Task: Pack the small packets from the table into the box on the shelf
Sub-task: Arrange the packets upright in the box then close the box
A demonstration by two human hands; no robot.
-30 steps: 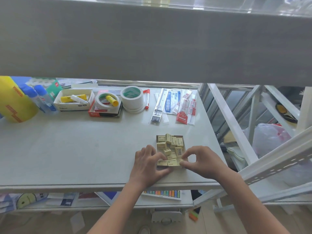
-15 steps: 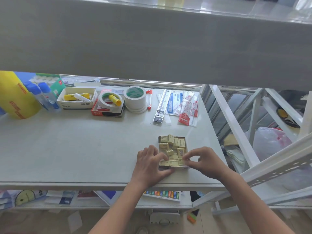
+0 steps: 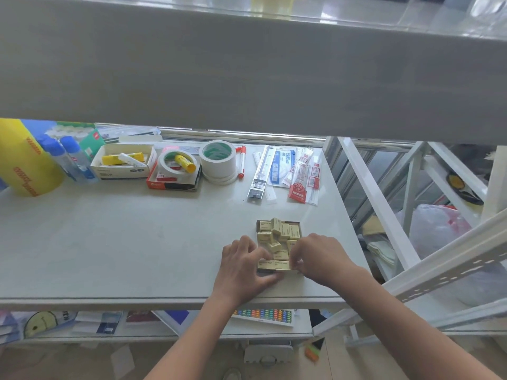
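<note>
**A:** Status?

**B:** The box (image 3: 297, 224) sits on the tabletop (image 3: 137, 242), near the front right edge. The packets (image 3: 277, 231) are piled loose inside, some tilted. My left grip (image 3: 244, 266) holds the box's near-left corner, thumb on the front edge. My right grip (image 3: 321, 259) pinches a packet at the near-right corner.

**A:** Handling?

**B:** My guess is they're light, stiff little blocks, and the wrap may be slick. I'd pinch each across its short sides. The box looks thin-walled, so I'd hold both side walls low or it could flex and spill.
</note>
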